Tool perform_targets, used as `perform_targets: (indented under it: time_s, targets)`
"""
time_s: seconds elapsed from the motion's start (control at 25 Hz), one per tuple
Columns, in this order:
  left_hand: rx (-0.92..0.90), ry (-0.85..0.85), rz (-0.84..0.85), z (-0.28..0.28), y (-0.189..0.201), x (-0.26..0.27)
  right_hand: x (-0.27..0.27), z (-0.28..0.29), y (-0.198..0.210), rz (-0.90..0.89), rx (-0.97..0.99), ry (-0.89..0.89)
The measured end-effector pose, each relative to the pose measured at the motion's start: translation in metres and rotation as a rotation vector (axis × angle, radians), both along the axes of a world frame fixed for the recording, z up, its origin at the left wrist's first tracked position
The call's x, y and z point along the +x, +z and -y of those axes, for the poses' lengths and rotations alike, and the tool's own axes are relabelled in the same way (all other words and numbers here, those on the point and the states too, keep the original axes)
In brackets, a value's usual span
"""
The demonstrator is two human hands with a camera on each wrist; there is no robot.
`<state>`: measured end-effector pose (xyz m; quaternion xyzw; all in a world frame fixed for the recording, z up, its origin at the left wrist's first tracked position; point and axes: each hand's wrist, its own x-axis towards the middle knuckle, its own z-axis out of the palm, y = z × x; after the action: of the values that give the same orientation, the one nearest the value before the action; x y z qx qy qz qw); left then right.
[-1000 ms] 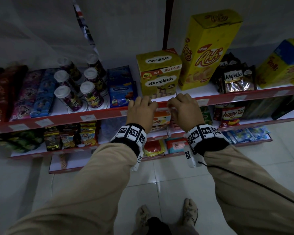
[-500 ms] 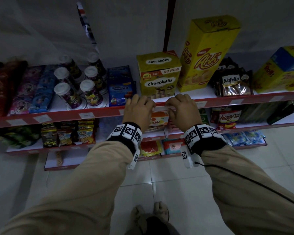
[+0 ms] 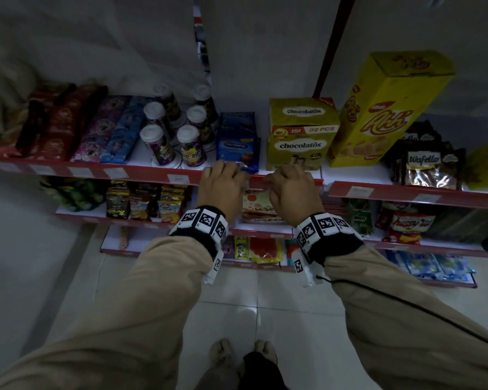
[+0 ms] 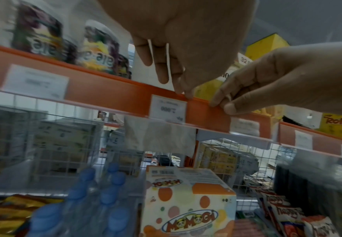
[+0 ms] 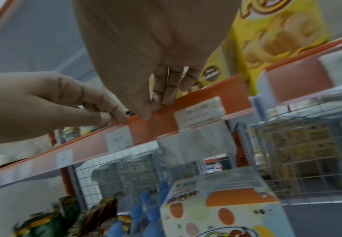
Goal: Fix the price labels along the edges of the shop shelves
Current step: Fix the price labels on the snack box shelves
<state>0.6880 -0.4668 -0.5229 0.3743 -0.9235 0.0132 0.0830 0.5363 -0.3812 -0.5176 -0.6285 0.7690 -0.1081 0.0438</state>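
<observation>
The red shelf-edge strip [image 3: 257, 182] runs under the top shelf, with white price labels [image 3: 178, 178] slotted behind its clear cover. My left hand [image 3: 223, 172] is at the strip's top lip, below the blue packet [image 3: 237, 142]. In the left wrist view its fingertips [image 4: 183, 94] pinch the lip just above one label [image 4: 167, 107]. My right hand [image 3: 286, 177] is a little to the right, below the chocolatos box [image 3: 302, 133]. Its thumb [image 5: 145, 115] lies on the strip's front and its fingers [image 5: 162, 99] hook over the top edge. Another label [image 5: 200, 110] sits to its right.
Capped cups [image 3: 190, 146] and a tall yellow box [image 3: 383, 108] stand close behind the strip. Lower shelves hold snack bags [image 3: 141, 205], a Momogi box [image 4: 190, 203] and blue-capped bottles [image 4: 89, 197]. A second strip section [image 3: 406, 194] starts to the right. White floor tiles [image 3: 237, 311] lie below.
Both hands have stayed at the strip's top edge and moved slightly apart, so a short piece of red strip now shows between them. The head view has shifted a little.
</observation>
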Motion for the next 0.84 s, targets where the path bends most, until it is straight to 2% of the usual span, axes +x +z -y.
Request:
perform_targets:
  time_s: [0.28, 0.44, 0.68, 0.84]
  targets:
    - [-0.006, -0.002, 0.086, 0.015, 0.003, 0.032, 0.029, 0.011, -0.002, 0.028, -0.006, 0.018]
    - [0.102, -0.079, 0.140, 0.022, 0.001, 0.036, 0.044, 0.019, -0.006, 0.035, -0.025, -0.034]
    - [0.131, -0.217, 0.156, 0.036, -0.005, 0.046, 0.063, 0.021, -0.016, 0.107, -0.238, -0.118]
    - [0.109, -0.285, 0.148, 0.043, -0.008, 0.049, 0.072, 0.025, -0.019, 0.036, -0.167, -0.165]
